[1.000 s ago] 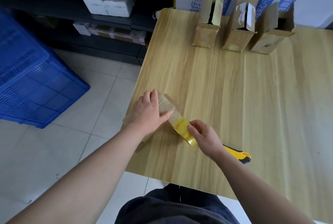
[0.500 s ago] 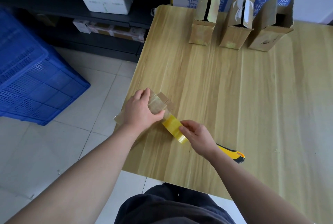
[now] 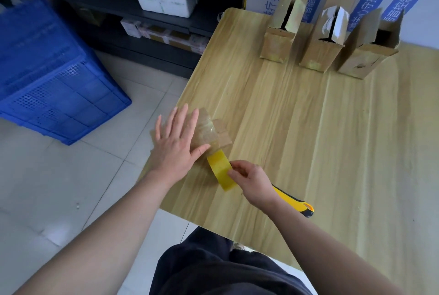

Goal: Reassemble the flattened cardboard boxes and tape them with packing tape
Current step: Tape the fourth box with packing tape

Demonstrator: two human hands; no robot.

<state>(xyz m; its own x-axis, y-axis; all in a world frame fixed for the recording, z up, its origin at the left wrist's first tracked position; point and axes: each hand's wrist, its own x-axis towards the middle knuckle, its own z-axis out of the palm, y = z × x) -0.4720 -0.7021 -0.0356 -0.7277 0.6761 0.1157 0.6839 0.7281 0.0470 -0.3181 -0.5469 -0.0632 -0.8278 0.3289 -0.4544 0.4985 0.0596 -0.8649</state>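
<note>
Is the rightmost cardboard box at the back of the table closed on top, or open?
Open. The rightmost box has its top flaps standing up, and its dark inside shows between them.

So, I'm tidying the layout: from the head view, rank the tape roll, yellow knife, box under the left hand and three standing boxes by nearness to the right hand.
1. tape roll, pinched in the right hand.
2. yellow knife, just behind its wrist.
3. box under the left hand, further left.
4. standing boxes, far table edge.
</note>
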